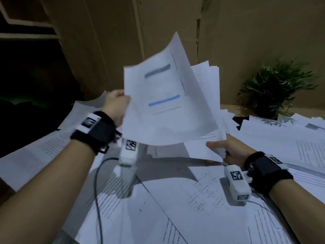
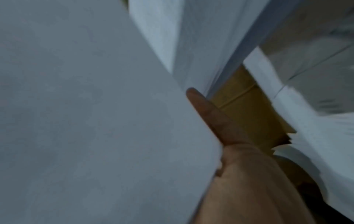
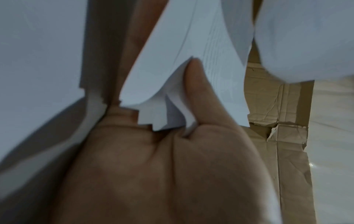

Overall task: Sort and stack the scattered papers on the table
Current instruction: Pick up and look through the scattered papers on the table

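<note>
My left hand [image 1: 117, 104] grips the left edge of a white printed sheet [image 1: 163, 103] with a grey bar and a blue bar, held up tilted above the table. In the left wrist view that sheet [image 2: 86, 113] fills the picture and one finger [image 2: 208, 115] lies along its edge. My right hand [image 1: 226, 150] pinches the lower corner of a loose bundle of papers [image 1: 207, 95] that fans up behind the sheet. In the right wrist view the thumb [image 3: 199, 91] presses on the staggered corners of the bundle [image 3: 184, 75]. Many printed papers [image 1: 175, 208] lie scattered over the table.
A small potted plant [image 1: 274, 88] stands at the back right among the papers. Brown cardboard panels [image 1: 123, 32] rise behind the table. A dark cable [image 1: 97, 191] hangs from my left wrist across the near papers. More sheets [image 1: 290, 143] overlap on the right.
</note>
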`<state>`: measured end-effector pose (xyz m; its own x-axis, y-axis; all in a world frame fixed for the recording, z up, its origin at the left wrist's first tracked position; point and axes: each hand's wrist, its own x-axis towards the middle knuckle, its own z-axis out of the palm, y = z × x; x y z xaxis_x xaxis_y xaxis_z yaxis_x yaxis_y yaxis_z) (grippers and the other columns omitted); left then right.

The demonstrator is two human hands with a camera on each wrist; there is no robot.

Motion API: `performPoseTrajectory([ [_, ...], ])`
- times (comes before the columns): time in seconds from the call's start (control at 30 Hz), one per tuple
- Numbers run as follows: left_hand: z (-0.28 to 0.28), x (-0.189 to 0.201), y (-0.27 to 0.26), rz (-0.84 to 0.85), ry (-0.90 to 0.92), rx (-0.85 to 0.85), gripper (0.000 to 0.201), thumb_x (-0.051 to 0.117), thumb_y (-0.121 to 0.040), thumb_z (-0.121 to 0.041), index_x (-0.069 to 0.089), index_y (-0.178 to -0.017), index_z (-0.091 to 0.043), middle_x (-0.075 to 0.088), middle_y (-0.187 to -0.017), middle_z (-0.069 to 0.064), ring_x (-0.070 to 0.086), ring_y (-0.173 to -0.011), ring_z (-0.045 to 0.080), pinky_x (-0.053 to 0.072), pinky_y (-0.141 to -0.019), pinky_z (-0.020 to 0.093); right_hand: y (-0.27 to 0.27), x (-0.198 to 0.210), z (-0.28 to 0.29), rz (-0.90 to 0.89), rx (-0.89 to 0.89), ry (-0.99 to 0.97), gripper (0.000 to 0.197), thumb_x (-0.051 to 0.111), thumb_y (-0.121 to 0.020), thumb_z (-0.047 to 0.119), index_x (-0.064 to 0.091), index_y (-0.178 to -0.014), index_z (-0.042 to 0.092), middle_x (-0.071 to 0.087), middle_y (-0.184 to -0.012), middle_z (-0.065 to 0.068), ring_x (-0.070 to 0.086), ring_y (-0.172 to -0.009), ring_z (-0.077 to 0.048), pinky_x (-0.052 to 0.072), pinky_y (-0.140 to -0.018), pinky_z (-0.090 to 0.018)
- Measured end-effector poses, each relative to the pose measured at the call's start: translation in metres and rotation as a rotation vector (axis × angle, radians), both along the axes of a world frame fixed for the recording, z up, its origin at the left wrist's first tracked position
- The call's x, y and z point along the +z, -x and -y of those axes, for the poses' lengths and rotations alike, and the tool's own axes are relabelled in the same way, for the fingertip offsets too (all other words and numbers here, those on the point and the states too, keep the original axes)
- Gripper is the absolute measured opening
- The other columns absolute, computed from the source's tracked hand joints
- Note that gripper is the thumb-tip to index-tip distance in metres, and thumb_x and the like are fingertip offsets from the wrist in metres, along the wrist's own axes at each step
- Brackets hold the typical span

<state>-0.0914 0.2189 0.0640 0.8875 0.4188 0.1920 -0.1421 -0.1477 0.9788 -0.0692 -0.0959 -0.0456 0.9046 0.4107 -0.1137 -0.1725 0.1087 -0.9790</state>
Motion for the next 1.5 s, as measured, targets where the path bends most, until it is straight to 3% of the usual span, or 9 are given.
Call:
performPoseTrajectory([
  [0.13,0.014,-0.052,-0.017,-0.162,-0.046,0.022,0.01,0.058,-0.092,-0.009,0.062,-0.083,-0.008,0.063,-0.084,0.013,0.056,-0.067,0.025,0.045,-0.063,0.028,0.007,0.002,-0.002,-0.028,0.071,-0.001,0.035,0.059,-0.091,0.0,0.063,-0.125,0.008,0.073,-0.118,-0.011,0.068,-0.111,-0.028,0.058,-0.09,-0.033],
  [0.43,0.03,-0.061,-0.005,-0.175,0.017,-0.094,0.019,0.055,-0.098,-0.01,0.05,-0.116,-0.015,0.066,-0.117,0.015,0.068,-0.099,0.034,0.056,-0.089,0.051,0.009,0.004,-0.005,-0.04,0.143,0.005,0.014,0.065,-0.092,0.02,0.068,-0.106,0.017,0.075,-0.084,-0.004,0.071,-0.065,-0.012,0.056,-0.055,-0.022],
  [0.63,0.023,-0.05,-0.005,-0.109,-0.086,-0.065,0.014,0.049,-0.102,-0.013,0.046,-0.111,-0.023,0.064,-0.112,0.007,0.068,-0.095,0.025,0.059,-0.08,0.038,0.001,0.01,0.007,-0.183,0.108,-0.081,0.076,0.034,-0.091,0.073,0.059,-0.138,0.018,0.07,-0.126,-0.001,0.071,-0.102,-0.021,0.053,-0.08,-0.037],
  [0.73,0.028,-0.047,-0.004,-0.116,-0.158,-0.049,0.017,0.04,-0.105,-0.019,0.041,-0.122,-0.021,0.053,-0.096,-0.002,0.056,-0.08,0.014,0.049,-0.068,0.026,0.002,0.004,0.002,-0.123,0.097,-0.011,0.054,0.069,-0.089,0.038,0.059,-0.135,0.014,0.064,-0.135,-0.009,0.066,-0.113,-0.025,0.058,-0.088,-0.041],
  [0.8,0.031,-0.048,-0.006,-0.125,-0.163,-0.024,0.02,0.036,-0.106,-0.021,0.037,-0.125,-0.023,0.051,-0.098,0.001,0.051,-0.078,0.013,0.045,-0.067,0.025,0.002,-0.002,-0.004,-0.042,0.127,0.048,0.037,0.062,-0.092,0.011,0.06,-0.129,0.006,0.068,-0.129,-0.01,0.066,-0.116,-0.026,0.053,-0.1,-0.04],
  [0.97,0.035,-0.056,0.002,-0.162,0.008,-0.172,0.08,0.062,-0.094,-0.022,0.005,-0.15,-0.024,0.056,-0.13,0.003,0.063,-0.107,0.02,0.053,-0.094,0.037,-0.003,-0.002,-0.003,0.07,0.086,-0.011,0.078,0.086,-0.069,0.039,0.058,-0.134,0.007,0.064,-0.135,-0.009,0.059,-0.127,-0.027,0.041,-0.114,-0.046],
  [1.07,0.042,-0.059,0.011,-0.17,-0.24,-0.349,0.059,0.062,-0.093,-0.007,0.03,-0.14,-0.019,0.057,-0.123,-0.011,0.059,-0.108,-0.001,0.048,-0.08,0.012,-0.003,-0.004,-0.005,0.121,0.041,0.011,0.068,0.072,-0.082,0.041,0.054,-0.139,0.009,0.063,-0.137,-0.005,0.059,-0.128,-0.024,0.036,-0.115,-0.048],
  [1.33,0.044,-0.061,0.007,-0.102,-0.357,-0.3,0.052,0.057,-0.098,-0.016,0.033,-0.144,-0.02,0.049,-0.141,-0.007,0.048,-0.126,0.012,0.039,-0.107,0.033,0.0,0.005,-0.006,0.003,-0.063,0.031,0.033,0.051,-0.101,0.034,0.067,-0.116,0.009,0.077,-0.106,-0.004,0.075,-0.092,-0.017,0.061,-0.074,-0.025],
  [1.5,0.042,-0.058,0.005,-0.199,-0.268,-0.378,0.05,0.059,-0.097,-0.017,0.039,-0.143,-0.014,0.055,-0.139,0.001,0.054,-0.125,0.02,0.043,-0.108,0.04,-0.003,0.002,0.0,0.007,-0.003,-0.024,0.039,0.058,-0.091,0.012,0.061,-0.129,0.008,0.071,-0.123,-0.011,0.07,-0.109,-0.029,0.06,-0.083,-0.033],
])
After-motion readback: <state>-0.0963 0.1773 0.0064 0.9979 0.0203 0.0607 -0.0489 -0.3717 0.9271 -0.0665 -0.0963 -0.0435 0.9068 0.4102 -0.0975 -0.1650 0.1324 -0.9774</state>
